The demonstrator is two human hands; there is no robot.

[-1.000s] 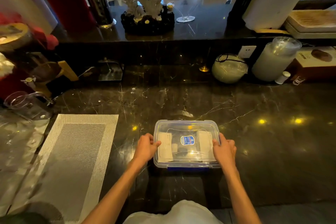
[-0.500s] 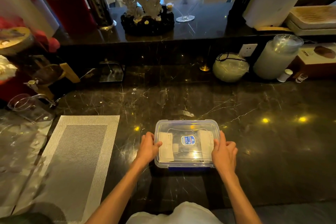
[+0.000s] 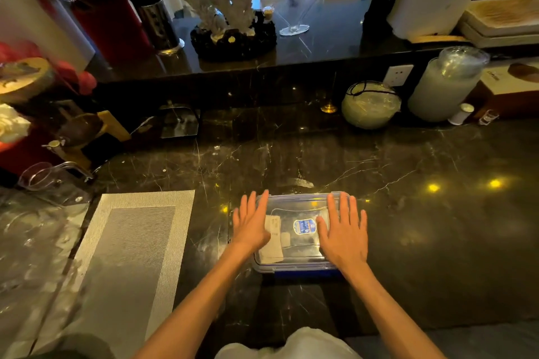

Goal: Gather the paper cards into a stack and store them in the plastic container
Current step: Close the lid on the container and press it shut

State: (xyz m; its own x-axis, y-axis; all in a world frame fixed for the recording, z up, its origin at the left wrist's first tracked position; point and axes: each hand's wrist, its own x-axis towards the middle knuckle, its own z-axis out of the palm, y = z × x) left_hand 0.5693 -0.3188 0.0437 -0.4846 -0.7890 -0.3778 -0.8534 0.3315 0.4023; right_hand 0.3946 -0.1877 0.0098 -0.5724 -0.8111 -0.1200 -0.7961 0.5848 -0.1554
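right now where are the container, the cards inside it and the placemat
container [image 3: 294, 264], head view, near rim of the clear lid
cards [image 3: 273, 245], head view, white paper under the lid
placemat [image 3: 128, 256], head view, grey centre panel

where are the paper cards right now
Head view: the paper cards lie inside the lidded plastic container, toward its left side, beside the left hand.

Two bare forearms, no sleeves, no rings or watch visible, white garment [image 3: 287, 344] at waist

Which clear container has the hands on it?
The flat lidded plastic container with the blue label, under both hands; the round bowl and tall jar stand untouched at the back.
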